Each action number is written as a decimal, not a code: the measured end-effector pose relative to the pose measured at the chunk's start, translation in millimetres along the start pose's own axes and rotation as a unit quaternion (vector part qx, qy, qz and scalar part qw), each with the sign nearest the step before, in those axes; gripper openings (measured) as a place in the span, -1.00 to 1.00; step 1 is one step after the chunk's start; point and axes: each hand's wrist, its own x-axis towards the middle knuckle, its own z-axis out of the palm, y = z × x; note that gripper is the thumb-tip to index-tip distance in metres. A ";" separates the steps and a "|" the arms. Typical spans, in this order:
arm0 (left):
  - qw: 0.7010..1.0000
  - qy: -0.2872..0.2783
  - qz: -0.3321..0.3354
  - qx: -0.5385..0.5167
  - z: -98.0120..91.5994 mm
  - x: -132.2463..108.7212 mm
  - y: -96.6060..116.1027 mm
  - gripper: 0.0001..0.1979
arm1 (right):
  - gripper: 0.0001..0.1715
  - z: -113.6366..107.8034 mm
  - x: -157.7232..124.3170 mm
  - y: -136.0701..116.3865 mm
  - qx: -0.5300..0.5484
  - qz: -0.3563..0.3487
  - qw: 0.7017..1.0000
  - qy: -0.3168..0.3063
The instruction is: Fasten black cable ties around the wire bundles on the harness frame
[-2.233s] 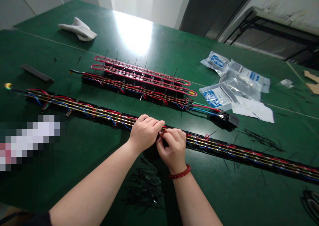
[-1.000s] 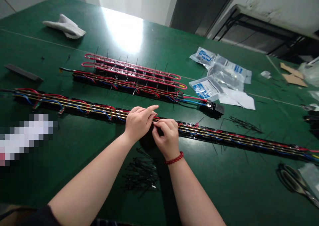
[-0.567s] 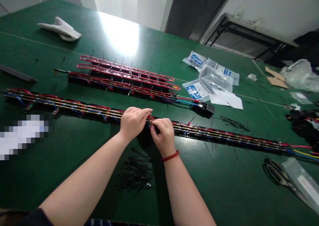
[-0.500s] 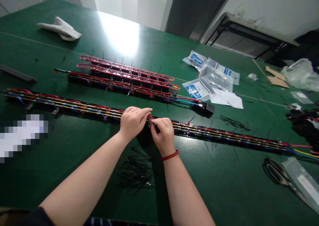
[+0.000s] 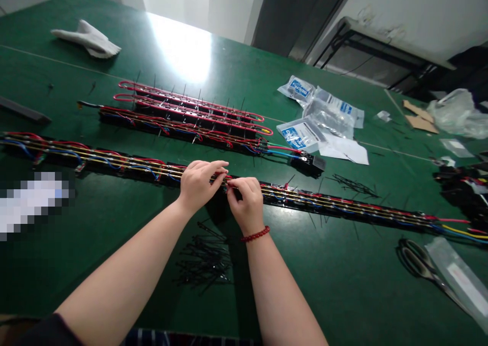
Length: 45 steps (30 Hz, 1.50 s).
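Two narrow pinches: left hand and right hand grip the light, flexible wire harness at twelve o'clock; its stiff black rail offers firmer hold.

Quick count from the green table: left hand plus right hand, so two total. One red bead bracelet. One long wiring harness strip right at the hands, three shorter wired racks behind it. Three plastic bags with blue labels. Two piles of black cable ties. One pair of scissors. Two cardboard scraps. One white cloth glove.
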 end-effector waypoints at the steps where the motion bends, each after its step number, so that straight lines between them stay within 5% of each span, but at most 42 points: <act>1: 1.000 0.005 0.002 -0.001 -0.3 0.0 0.2 -0.84 | -0.91 0.0 0.1 -0.2 0.001 0.000 1.000 0.000; 19: 0.997 -0.003 0.057 -0.046 0.9 -2.7 -4.9 -0.81 | -0.96 1.5 0.2 1.1 -0.005 0.003 1.000 0.002; 45: 0.999 -0.017 0.047 -0.013 -1.2 -0.3 -2.0 -0.79 | -0.95 0.6 0.9 -0.4 0.008 0.011 1.000 0.001</act>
